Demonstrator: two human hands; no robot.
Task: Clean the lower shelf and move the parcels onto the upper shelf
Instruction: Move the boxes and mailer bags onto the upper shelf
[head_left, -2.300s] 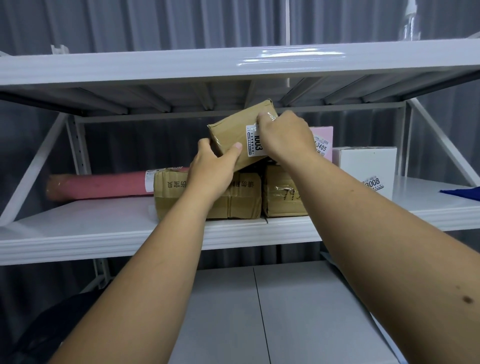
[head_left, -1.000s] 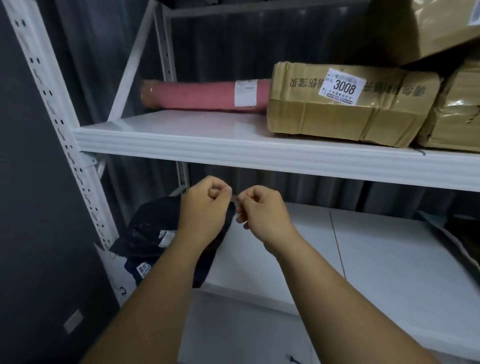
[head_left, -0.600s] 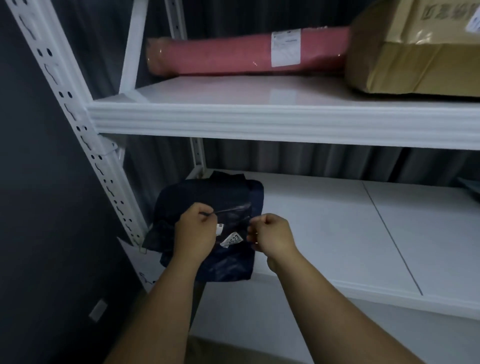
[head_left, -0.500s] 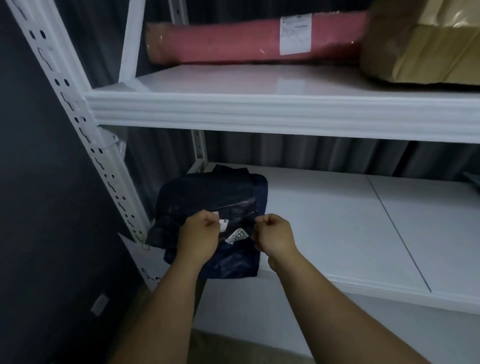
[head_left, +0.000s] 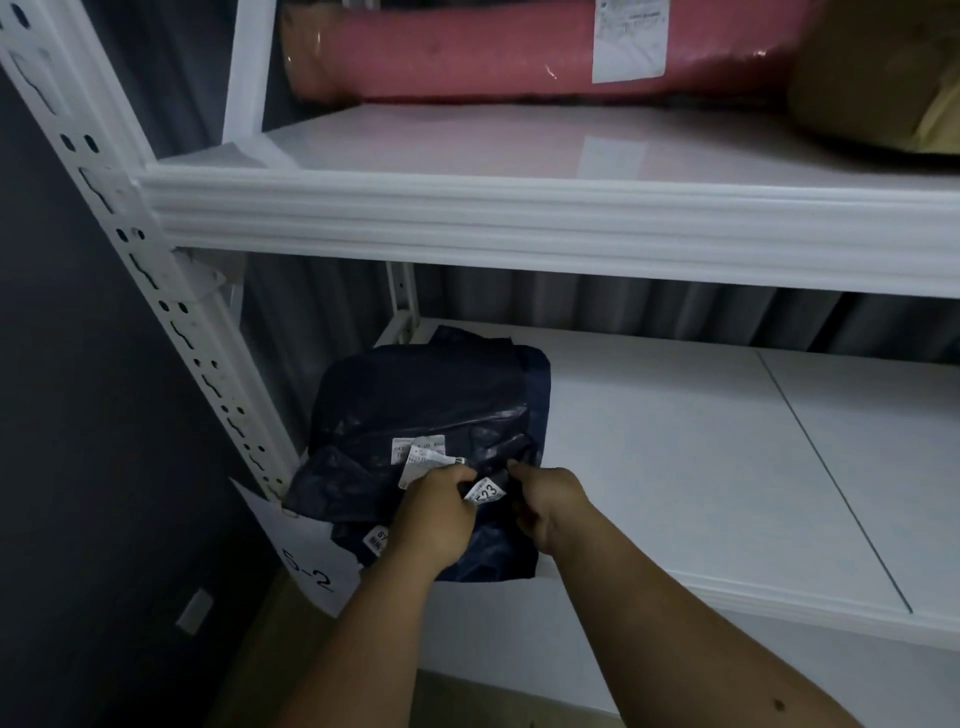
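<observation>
Two hands pinch the dark plastic parcel (head_left: 426, 415) at the near left corner of the lower shelf (head_left: 675, 467): left hand (head_left: 434, 517) and right hand (head_left: 548, 501) grasping its near edge. It looks soft, light, slippery; bunching the film should hold better.

lower shelf (head_left: 675, 467) bears dark parcels (head_left: 426, 410); upper shelf (head_left: 519, 218), pink roll (head_left: 467, 57).

The lower shelf (head_left: 701, 467) is bare to the right of the dark bags (head_left: 431, 415), so a hand can slide in there. The white post (head_left: 171, 312) blocks the near left, close to the bags. The upper shelf (head_left: 467, 150) has open room in front of the pink roll (head_left: 493, 52), but a brown box (head_left: 878, 73) fills its right end.
</observation>
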